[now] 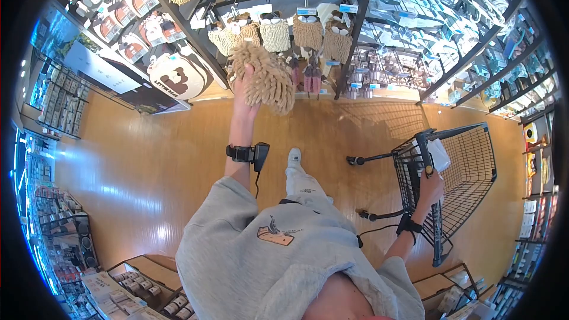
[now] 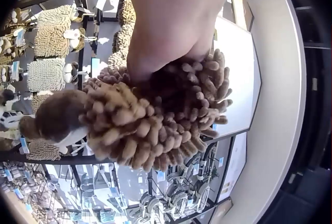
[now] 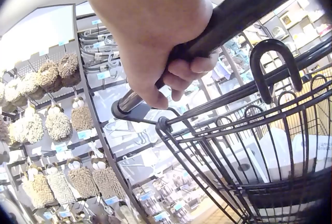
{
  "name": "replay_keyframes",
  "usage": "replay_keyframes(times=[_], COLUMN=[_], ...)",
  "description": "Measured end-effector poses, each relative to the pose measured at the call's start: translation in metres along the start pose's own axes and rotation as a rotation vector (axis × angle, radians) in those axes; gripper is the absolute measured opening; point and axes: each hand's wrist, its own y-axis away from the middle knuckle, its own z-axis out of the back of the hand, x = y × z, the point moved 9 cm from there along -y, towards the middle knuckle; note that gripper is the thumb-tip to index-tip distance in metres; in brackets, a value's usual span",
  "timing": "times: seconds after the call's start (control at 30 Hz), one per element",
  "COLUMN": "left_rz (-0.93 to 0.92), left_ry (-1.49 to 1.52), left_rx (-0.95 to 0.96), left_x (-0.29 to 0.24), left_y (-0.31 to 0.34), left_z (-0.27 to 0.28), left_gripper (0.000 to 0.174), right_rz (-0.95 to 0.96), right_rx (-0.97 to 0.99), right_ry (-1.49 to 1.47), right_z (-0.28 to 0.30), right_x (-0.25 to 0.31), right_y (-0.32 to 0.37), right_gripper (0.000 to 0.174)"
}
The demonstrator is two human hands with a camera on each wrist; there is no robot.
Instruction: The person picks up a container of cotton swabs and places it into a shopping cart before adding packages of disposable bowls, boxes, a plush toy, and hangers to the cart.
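Note:
Out in front of the shelves, my left hand (image 1: 242,90) grips a tan chenille hand towel (image 1: 271,83) with thick, fluffy loops. Up close in the left wrist view, the fingers sink into the loops and their tips are hidden; a smooth dark-brown animal head (image 2: 61,116) sticks out at one side of the towel. On the right, my right hand (image 1: 431,188) holds the black handle (image 3: 241,11) of a wire shopping cart (image 1: 474,186), its fingers wrapped round the bar. A white package (image 1: 438,157) lies inside the cart.
More chenille towels (image 1: 308,32) hang in rows on the rack ahead, cream and brown. To their right hang clothes hangers (image 3: 98,53) and small packs. A round bear-face mat (image 1: 178,77) is at the left. Low display bins (image 1: 142,284) stand behind the person on the wooden floor (image 1: 148,160).

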Motion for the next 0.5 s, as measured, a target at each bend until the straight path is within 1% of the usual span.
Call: replay_keyframes(times=[0.07,0.1,0.17,0.2,0.23,0.27,0.4,0.5], left_rz=[0.121,0.124,0.275,0.338,0.363,0.364,0.293,0.263], left_ry=[-0.014,-0.014,0.294,0.374,0.402,0.391,0.25,0.202], left_rx=[0.09,0.091,0.26,0.316,0.336,0.338,0.237,0.194], left_x=[0.008,0.007,0.013,0.016,0.019,0.021,0.03,0.034], left_y=[0.004,0.007,0.019,0.023,0.022,0.019,-0.003,-0.007], left_z=[-0.02,-0.029,-0.063,-0.074,-0.076,-0.074,-0.046,-0.033], left_gripper=[0.066,0.066,0.058,0.057,0.055,0.054,0.05,0.047], right_rz=[0.008,0.005,0.024,0.022,0.021,0.02,0.031,0.014], right_rx=[-0.037,-0.035,-0.047,-0.046,-0.04,-0.034,-0.054,-0.046], right_ry=[-0.001,0.001,-0.001,0.001,0.006,0.01,0.004,0.008], right_z=[0.004,0.002,0.0,0.0,-0.001,-0.001,0.003,0.006], right_x=[0.001,0.0,-0.001,-0.001,-0.001,-0.001,0.002,0.002], right_y=[0.001,0.0,-0.001,-0.001,-0.001,-0.002,0.0,0.0], right_gripper=[0.033,0.033,0.033,0.033,0.033,0.033,0.033,0.033])
